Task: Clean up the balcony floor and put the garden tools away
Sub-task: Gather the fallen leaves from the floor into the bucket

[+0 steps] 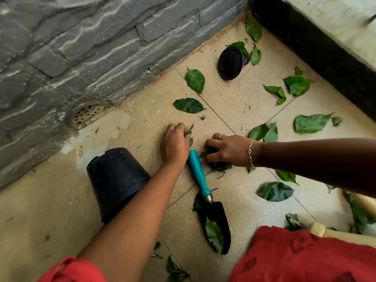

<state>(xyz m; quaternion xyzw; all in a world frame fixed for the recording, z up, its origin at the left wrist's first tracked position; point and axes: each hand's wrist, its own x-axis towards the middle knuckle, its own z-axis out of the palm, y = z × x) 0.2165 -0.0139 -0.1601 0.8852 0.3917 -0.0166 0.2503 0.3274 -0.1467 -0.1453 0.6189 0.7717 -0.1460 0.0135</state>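
Teal-handled trowel (pixel 204 185) lies on the tiled floor (pixel 234 102) between the hands, its handle end just beside the left hand (pixel 175 144) and its black blade toward the person. The left hand curls its fingers on a green leaf (pixel 189 132). The right hand (pixel 223 150) grips a clump of leaves (pixel 220 166). One overturned black plant pot (pixel 116 184) lies beside the left forearm. One black sprinkler head (pixel 230 63) sits well apart.
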